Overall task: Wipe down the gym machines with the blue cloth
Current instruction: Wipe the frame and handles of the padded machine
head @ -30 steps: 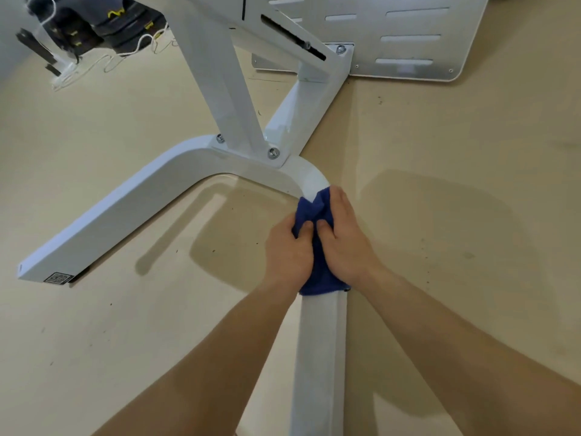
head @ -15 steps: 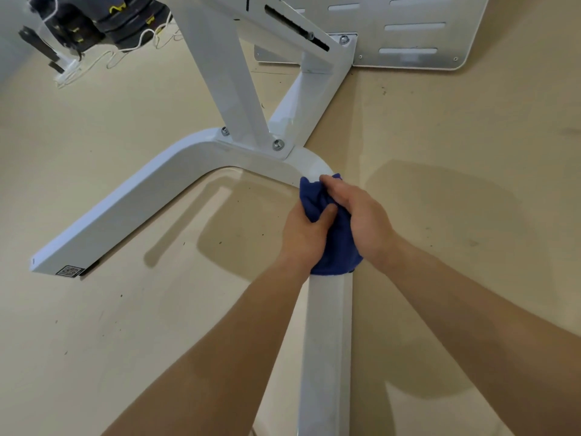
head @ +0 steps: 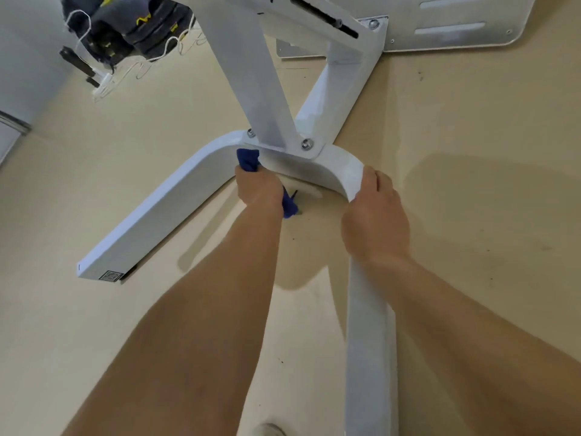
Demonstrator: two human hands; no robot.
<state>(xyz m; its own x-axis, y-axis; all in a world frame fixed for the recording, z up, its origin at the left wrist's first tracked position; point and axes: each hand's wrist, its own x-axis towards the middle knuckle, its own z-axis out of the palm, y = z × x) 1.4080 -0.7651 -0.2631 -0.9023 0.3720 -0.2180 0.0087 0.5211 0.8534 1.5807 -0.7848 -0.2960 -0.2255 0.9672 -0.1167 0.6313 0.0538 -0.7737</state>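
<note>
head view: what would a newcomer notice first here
The white machine frame forks across the beige floor at centre. The left hand grips a bunched blue cloth against the frame's bend, while the right hand rests on the near leg's curve.

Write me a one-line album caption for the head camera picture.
Left hand grips the blue cloth against the inner curve of the white machine base; right hand rests on its bend.

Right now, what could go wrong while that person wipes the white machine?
The blue cloth gripped by the left hand sits close to a bolt and might snag on it. The right hand rests on the smooth curved base and might slip if leaned on.
</note>
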